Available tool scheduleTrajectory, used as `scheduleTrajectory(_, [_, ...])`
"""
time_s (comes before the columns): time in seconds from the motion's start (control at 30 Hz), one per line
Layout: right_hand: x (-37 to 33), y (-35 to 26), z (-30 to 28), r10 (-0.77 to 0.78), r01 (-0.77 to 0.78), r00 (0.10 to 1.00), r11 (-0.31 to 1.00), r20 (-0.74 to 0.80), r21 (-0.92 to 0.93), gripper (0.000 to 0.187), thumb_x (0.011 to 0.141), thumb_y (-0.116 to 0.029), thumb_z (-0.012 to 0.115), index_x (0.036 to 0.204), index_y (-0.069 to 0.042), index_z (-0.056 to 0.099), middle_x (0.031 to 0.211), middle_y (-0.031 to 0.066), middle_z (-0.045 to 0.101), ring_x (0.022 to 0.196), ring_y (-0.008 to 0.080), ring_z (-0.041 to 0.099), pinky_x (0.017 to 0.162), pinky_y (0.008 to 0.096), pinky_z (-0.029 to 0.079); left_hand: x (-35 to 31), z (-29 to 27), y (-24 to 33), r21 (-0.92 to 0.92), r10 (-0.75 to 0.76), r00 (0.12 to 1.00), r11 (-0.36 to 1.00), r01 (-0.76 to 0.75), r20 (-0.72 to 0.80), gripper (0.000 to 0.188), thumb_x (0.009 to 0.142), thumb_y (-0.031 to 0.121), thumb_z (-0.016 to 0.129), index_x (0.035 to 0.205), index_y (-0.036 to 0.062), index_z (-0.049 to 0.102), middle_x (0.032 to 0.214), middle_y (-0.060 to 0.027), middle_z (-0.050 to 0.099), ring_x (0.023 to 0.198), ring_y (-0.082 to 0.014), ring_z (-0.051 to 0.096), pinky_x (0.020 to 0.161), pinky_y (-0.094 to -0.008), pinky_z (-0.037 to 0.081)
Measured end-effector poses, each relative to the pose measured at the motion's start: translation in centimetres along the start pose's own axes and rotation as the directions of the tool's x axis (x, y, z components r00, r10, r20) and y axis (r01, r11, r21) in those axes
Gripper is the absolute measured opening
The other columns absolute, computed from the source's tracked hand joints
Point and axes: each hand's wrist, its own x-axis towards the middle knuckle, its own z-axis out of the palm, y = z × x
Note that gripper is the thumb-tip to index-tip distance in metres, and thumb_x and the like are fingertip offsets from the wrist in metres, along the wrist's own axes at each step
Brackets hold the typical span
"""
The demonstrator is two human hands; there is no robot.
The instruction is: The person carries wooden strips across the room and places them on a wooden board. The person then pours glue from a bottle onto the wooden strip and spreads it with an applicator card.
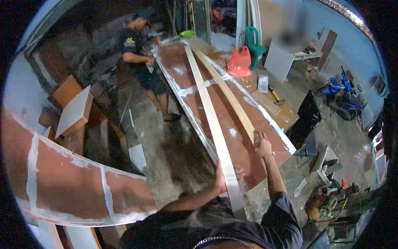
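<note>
Just beside the right edge of the brown panel [227,120]: one red plastic bag [239,63], upright, contents hidden. Near the panel's far end: one green bowl [187,33], shallow, interior too small to read. Lying lengthwise over the panel: one pale strip [214,124]; to its right, one tan strip [227,92]. Left hand [221,180]: against the pale strip's left edge, fingers partly hidden; closure cannot be told. Right hand [262,145]: narrow, fingers bent around the tan strip's near end.

Holds a long pale strip [210,112] with left hand [220,178], a tan strip [230,95] with right hand [262,146], over a reddish-brown panel [222,111].
</note>
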Motion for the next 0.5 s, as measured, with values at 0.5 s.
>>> scheduleTrajectory(0.5, [40.6,-14.2,24.9,0.010,-0.005,0.990,0.999,0.137,-0.033,0.070,0.068,-0.030,0.076,0.130,-0.008,0.053,0.118,0.0241,0.061,0.101,0.0415,0.062,0.084,0.0484,0.052,21.3,-13.8,50.7,-0.160,0.045,0.998,0.986,-0.038,0.039,0.109,0.073,0.091,0.035,0.119,-0.0068,0.050,0.105,-0.0237,0.062,0.095,-0.0379,0.062,0.083,-0.0503,0.052])
